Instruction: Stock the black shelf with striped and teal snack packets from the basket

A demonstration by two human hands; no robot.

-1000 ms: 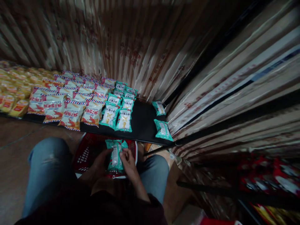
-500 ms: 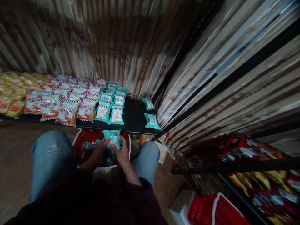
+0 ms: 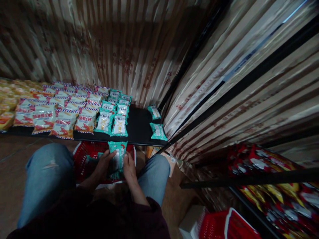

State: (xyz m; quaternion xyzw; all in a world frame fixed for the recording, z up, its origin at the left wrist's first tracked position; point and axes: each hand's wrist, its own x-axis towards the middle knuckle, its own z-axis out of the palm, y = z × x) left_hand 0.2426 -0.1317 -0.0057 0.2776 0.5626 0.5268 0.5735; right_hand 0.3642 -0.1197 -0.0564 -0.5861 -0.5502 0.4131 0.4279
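Between my two hands is a teal snack bag, upright above a red basket that stands between my knees. My left hand grips the bag's left edge, and my right hand grips its right edge. More teal packaging shows dimly inside the basket. Just beyond, on a black shelf, teal snack bags stand in two columns with their printed fronts towards me. Two other teal bags, one in front and one behind, lie at the shelf's right end.
Orange-and-white snack bags and yellow packs fill the shelf's left part. Black metal posts slant along a striped curtain. At lower right are a second red basket, a white box and a rack of red and yellow packs.
The right hand's fingers have shifted from the bag's front to its right edge, and more of the bag shows. The whole view has moved slightly, with the shelf now lower and further left.
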